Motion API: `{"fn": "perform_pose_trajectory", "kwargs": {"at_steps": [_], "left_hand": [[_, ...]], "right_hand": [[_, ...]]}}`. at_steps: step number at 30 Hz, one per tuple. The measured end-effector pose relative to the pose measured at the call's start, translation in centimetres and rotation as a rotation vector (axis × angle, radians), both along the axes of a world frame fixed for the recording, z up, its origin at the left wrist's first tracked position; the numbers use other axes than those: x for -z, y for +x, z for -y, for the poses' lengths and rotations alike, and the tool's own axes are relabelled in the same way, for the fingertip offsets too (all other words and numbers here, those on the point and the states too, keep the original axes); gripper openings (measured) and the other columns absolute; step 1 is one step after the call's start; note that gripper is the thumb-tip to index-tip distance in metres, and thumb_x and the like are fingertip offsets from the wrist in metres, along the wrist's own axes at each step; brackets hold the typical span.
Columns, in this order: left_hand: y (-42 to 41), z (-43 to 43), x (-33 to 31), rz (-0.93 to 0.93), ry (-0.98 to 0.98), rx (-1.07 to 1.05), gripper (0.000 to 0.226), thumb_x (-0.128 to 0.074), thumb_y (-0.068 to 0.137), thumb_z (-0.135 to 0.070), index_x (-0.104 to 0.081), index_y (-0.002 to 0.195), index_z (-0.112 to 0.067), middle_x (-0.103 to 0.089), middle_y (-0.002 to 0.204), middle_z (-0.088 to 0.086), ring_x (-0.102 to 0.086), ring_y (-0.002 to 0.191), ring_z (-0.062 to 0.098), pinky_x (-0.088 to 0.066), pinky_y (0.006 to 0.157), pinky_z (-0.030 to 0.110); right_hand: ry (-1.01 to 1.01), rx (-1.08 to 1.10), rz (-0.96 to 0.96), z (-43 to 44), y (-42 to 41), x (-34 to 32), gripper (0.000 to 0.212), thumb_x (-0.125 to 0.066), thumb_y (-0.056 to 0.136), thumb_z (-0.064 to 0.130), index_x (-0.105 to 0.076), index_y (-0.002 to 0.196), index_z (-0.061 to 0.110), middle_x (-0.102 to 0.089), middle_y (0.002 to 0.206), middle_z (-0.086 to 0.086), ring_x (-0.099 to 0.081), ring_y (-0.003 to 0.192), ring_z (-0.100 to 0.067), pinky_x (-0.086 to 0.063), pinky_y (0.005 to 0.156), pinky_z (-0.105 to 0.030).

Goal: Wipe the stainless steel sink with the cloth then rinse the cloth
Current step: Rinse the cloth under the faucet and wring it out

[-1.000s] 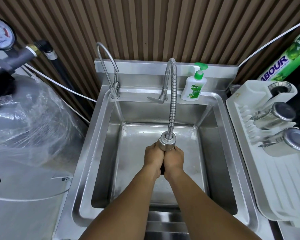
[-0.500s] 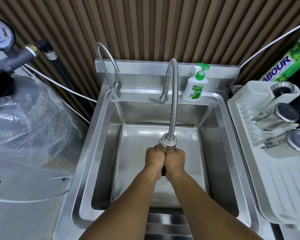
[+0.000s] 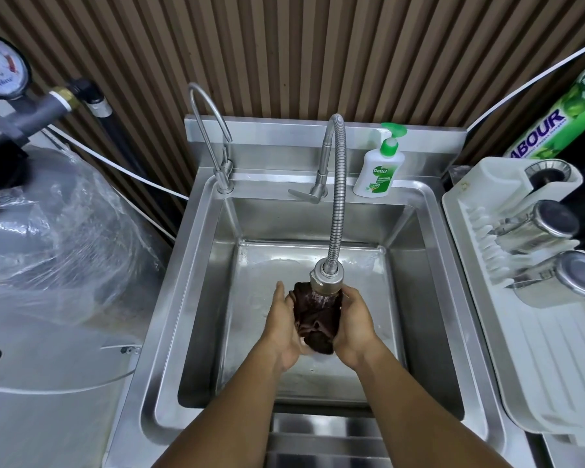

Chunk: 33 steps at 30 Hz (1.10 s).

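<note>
The dark, crumpled cloth sat bunched between both hands directly under the ribbed flexible tap's spray head, above the wet floor of the stainless steel sink. The left hand cupped it with fingers fairly straight and together, while the right hand curled round its other side. To rinse well, the sodden folds probably needed opening and kneading in the stream, then squeezing low between the smooth steel walls to contain splashes.
</note>
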<state>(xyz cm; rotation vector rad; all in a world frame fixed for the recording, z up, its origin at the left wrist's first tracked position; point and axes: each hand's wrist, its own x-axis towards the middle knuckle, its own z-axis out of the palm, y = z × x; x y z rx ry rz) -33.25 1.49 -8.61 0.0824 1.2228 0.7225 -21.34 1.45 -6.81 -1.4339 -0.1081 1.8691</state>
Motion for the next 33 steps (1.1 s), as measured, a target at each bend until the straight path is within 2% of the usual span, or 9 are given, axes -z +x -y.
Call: {"fn": "perform_pose_trajectory", "kwargs": {"at_steps": [4, 7, 10, 13, 16, 20, 23, 30, 33], "left_hand": [[-0.7, 0.9, -0.1, 0.036, 0.02, 0.156, 0.055, -0.037, 0.101, -0.062, -0.067, 0.125, -0.023, -0.075, 0.116, 0.011, -0.068, 0.112, 0.032, -0.05, 0.097, 0.056], [0.1, 0.7, -0.1, -0.034, 0.111, 0.091, 0.038, -0.047, 0.105, -0.039, -0.063, 0.128, -0.012, -0.075, 0.114, 0.015, -0.071, 0.108, 0.031, -0.056, 0.094, 0.05], [1.3, 0.1, -0.8, -0.151, 0.119, 0.057, 0.035, -0.051, 0.104, -0.038, -0.07, 0.113, -0.01, -0.078, 0.101, 0.013, -0.075, 0.094, 0.03, -0.059, 0.074, 0.04], [2.7, -0.5, -1.6, -0.256, 0.084, 0.099, 0.046, -0.056, 0.094, -0.053, -0.072, 0.084, -0.011, -0.074, 0.078, 0.007, -0.067, 0.065, 0.023, -0.046, 0.052, 0.027], [3.5, -1.2, -1.4, -0.351, 0.096, 0.09, 0.032, -0.063, 0.088, -0.042, -0.063, 0.08, -0.011, -0.063, 0.07, 0.007, -0.055, 0.057, 0.021, -0.038, 0.048, 0.022], [4.1, -1.5, -1.1, -0.377, 0.107, 0.005, 0.021, -0.061, 0.089, -0.027, -0.062, 0.075, -0.01, -0.062, 0.065, 0.005, -0.056, 0.061, 0.022, -0.039, 0.052, 0.024], [4.2, -1.5, -1.0, -0.397, 0.105, -0.007, 0.023, -0.061, 0.09, -0.026, -0.064, 0.075, -0.009, -0.063, 0.063, 0.005, -0.058, 0.062, 0.024, -0.043, 0.056, 0.029], [4.4, -1.6, -1.0, -0.449, 0.146, -0.022, 0.029, -0.057, 0.092, -0.025, -0.058, 0.07, -0.008, -0.06, 0.064, 0.009, -0.056, 0.061, 0.025, -0.041, 0.056, 0.03], [4.3, -1.5, -1.1, -0.481, 0.161, 0.01, 0.028, -0.059, 0.09, -0.023, -0.054, 0.066, -0.009, -0.056, 0.063, 0.009, -0.052, 0.061, 0.024, -0.039, 0.055, 0.03]], "right_hand": [[0.078, -0.038, -0.026, 1.3, 0.9, 0.5, 0.032, -0.047, 0.105, 0.028, -0.069, 0.124, 0.015, -0.074, 0.119, -0.017, -0.071, 0.112, -0.033, -0.053, 0.097, -0.048], [0.181, -0.091, 0.125, 1.6, 0.7, 1.3, 0.026, -0.049, 0.107, 0.017, -0.068, 0.124, 0.014, -0.075, 0.118, -0.016, -0.072, 0.107, -0.03, -0.056, 0.081, -0.039], [0.199, -0.099, 0.328, 1.5, -0.4, 0.8, 0.025, -0.049, 0.107, 0.023, -0.071, 0.111, 0.011, -0.079, 0.1, -0.012, -0.074, 0.083, -0.025, -0.051, 0.056, -0.032], [0.191, -0.077, 0.416, 1.0, -1.6, 0.5, 0.033, -0.048, 0.106, 0.031, -0.066, 0.09, 0.009, -0.072, 0.077, -0.006, -0.064, 0.063, -0.017, -0.043, 0.045, -0.025], [0.147, -0.031, 0.459, 0.0, -2.3, 0.5, 0.029, -0.05, 0.1, 0.027, -0.054, 0.075, 0.013, -0.056, 0.066, -0.005, -0.049, 0.054, -0.015, -0.037, 0.045, -0.022], [0.121, 0.023, 0.444, -0.9, -2.5, 0.4, 0.019, -0.064, 0.084, 0.024, -0.057, 0.069, 0.016, -0.06, 0.065, -0.003, -0.054, 0.064, -0.022, -0.045, 0.06, -0.033], [0.095, 0.051, 0.435, -1.1, -2.4, 0.6, 0.013, -0.066, 0.084, 0.016, -0.06, 0.072, 0.014, -0.063, 0.068, -0.007, -0.058, 0.065, -0.025, -0.049, 0.062, -0.037], [0.087, 0.062, 0.433, -1.5, -2.2, 0.8, 0.03, -0.067, 0.084, 0.009, -0.046, 0.063, 0.013, -0.044, 0.057, -0.007, -0.037, 0.051, -0.021, -0.032, 0.048, -0.027], [0.09, 0.063, 0.432, -1.4, -2.3, 0.6, 0.031, -0.066, 0.081, 0.006, -0.043, 0.062, 0.011, -0.038, 0.054, -0.005, -0.031, 0.05, -0.02, -0.028, 0.049, -0.026]]}}
